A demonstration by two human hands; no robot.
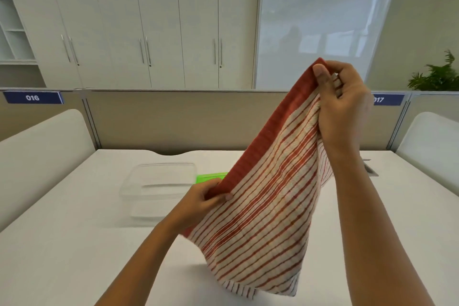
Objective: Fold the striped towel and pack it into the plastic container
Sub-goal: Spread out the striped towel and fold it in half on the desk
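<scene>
The red-and-white striped towel point(268, 206) with a solid red border hangs in the air above the white table point(74, 243). My right hand point(340, 102) pinches its top corner high up at the right. My left hand point(203, 201) grips the red border lower down, at the middle. The towel's bottom edge touches the table near the front. The clear plastic container point(159, 181) sits on the table left of the towel, behind my left hand. Something green point(211, 177) peeks out beside it, mostly hidden by the towel.
A beige partition point(173, 119) runs along the table's far edge, with white cabinets behind it. White chair backs point(37, 156) stand at both sides. A grey cable hatch point(371, 169) is set in the table at the right.
</scene>
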